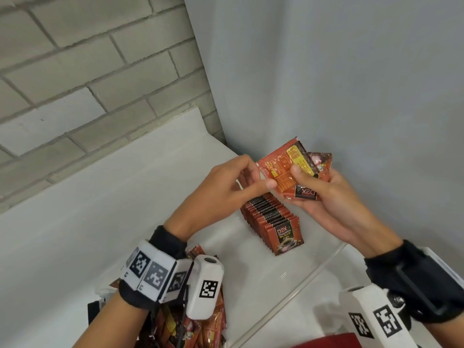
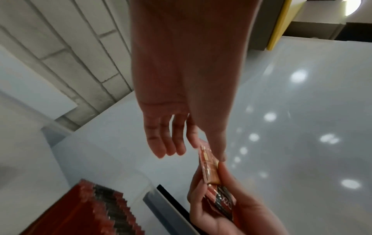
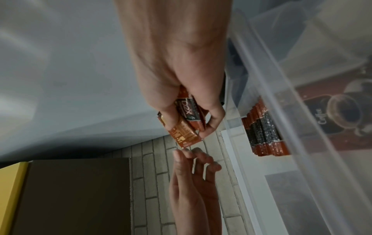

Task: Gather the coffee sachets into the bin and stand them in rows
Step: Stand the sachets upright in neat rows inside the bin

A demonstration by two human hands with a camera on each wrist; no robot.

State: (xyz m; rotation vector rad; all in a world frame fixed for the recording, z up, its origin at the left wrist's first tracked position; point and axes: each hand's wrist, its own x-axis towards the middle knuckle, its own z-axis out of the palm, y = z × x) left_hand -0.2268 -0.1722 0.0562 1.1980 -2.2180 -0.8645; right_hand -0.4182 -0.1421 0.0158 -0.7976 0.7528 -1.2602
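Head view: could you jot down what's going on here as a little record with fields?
Right hand: grips a fanned bunch of sachets
Left hand: pinches the edge of the top sachet in the bunch
Clear bin: holds one standing row of sachets
Loose pile: more sachets under the left wrist, outside the bin
Task state: only one row stands so far

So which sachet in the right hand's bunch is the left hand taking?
The top sachet, the one showing its orange printed back. The left hand pinches its edge, while the others, one showing D2X, stay underneath in the right hand.
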